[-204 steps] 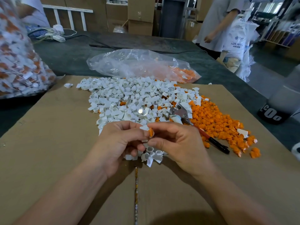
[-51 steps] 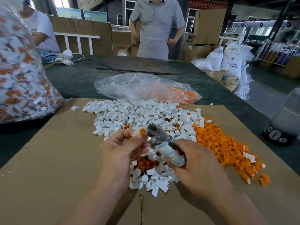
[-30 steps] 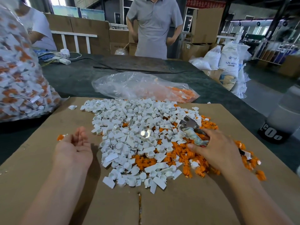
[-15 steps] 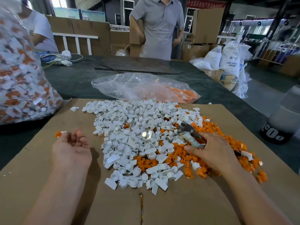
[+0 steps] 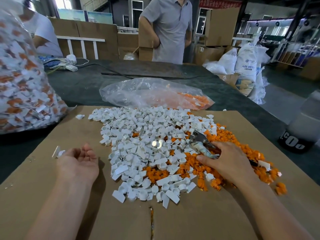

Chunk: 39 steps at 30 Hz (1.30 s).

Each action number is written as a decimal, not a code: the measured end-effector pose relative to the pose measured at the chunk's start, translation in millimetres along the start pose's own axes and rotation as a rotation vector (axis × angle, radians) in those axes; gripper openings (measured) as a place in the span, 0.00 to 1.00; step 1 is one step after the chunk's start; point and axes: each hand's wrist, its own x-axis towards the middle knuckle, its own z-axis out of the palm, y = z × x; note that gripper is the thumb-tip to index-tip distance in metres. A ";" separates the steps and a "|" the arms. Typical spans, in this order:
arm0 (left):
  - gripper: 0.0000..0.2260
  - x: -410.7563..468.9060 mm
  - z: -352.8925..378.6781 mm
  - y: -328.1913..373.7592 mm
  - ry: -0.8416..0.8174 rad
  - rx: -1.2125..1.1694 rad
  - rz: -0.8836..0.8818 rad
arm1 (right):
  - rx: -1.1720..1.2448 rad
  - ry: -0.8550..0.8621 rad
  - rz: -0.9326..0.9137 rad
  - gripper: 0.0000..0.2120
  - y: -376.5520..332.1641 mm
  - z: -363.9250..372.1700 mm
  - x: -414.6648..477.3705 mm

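A heap of small white plastic caps [image 5: 138, 146] covers the middle of a cardboard sheet [image 5: 52, 196], with loose orange plugs [image 5: 230, 135] along its right side. My left hand [image 5: 78, 161] lies palm up on the cardboard left of the heap, fingers loosely curled and holding nothing. One small white piece [image 5: 58, 153] lies just beyond its fingertips. My right hand [image 5: 225, 161] lies on the orange plugs and holds the taped handles of metal pliers [image 5: 199, 141], thumb below them and fingers above. The pliers' jaws rest on the heap.
A clear bag [image 5: 147, 94] with orange plugs lies behind the heap. A big bag of assembled parts [image 5: 22, 94] stands at the left. A translucent jug [image 5: 301, 132] sits off the right edge. Two people stand beyond the dark table [image 5: 86, 85].
My hands have parted. The left one moved out to the bare cardboard and let go of a small piece there. The right one lowered the pliers onto the pile and now lies still.
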 end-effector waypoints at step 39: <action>0.10 -64.9 1.3 -67.4 -0.740 1.430 0.907 | 0.040 0.024 -0.426 0.15 -31.8 -2.6 -26.9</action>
